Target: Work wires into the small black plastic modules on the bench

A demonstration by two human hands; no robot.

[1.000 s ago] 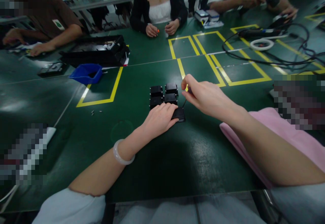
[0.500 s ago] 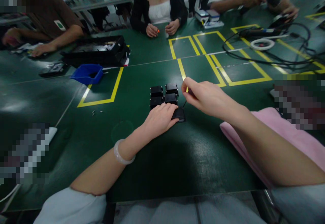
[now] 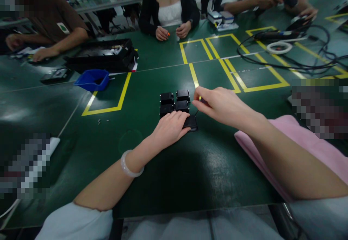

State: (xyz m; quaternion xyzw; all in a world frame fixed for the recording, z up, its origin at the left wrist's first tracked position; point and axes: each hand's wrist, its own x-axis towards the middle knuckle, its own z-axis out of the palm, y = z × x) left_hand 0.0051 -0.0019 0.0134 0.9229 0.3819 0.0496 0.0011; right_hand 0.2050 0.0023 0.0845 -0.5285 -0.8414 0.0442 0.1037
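The right hand point(image 3: 221, 104) dips slightly lower than half a second ago, while the left hand point(image 3: 170, 128) keeps its place over the green table point(image 3: 163, 185). The right hand pinches a thin dark tool point(image 3: 196, 112), its handle mostly hidden, the shaft slanting to the far right corner of a flat black piece point(image 3: 191, 122). Left thumb and fingers straddle that piece on the tabletop, apparently to stop it sliding. Four visible black blocks point(image 3: 182, 95) sit just beyond in two rows, seemingly grouped for easy reach.
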